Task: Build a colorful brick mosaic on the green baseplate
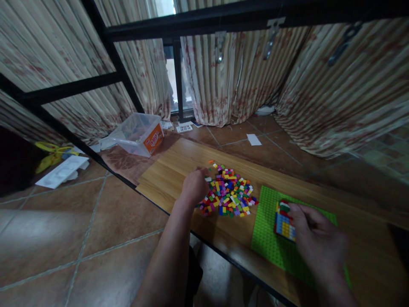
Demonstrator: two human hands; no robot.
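Note:
My left hand (pixel 195 186) is closed at the left edge of a loose pile of small coloured toy bricks (pixel 228 192) on the wooden table. Its fingertips are turned away, so what they pinch, if anything, is hidden. On the right, my right hand (pixel 321 238) grips the edge of a block built of toy bricks (pixel 285 224), with the thumb on top. Blue, yellow, red, green and white bricks show in that block. It is over a green studded baseplate (pixel 268 213); the hand covers its right side, and I cannot tell whether it touches the plate.
The narrow wooden table (pixel 179 160) has a dark front edge. Beyond its left end stands a clear plastic box (pixel 132 138) with an orange label on the tiled floor. White packaging (pixel 64 170) lies farther left. A black metal frame (pixel 198 25) crosses before striped curtains (pixel 223 81).

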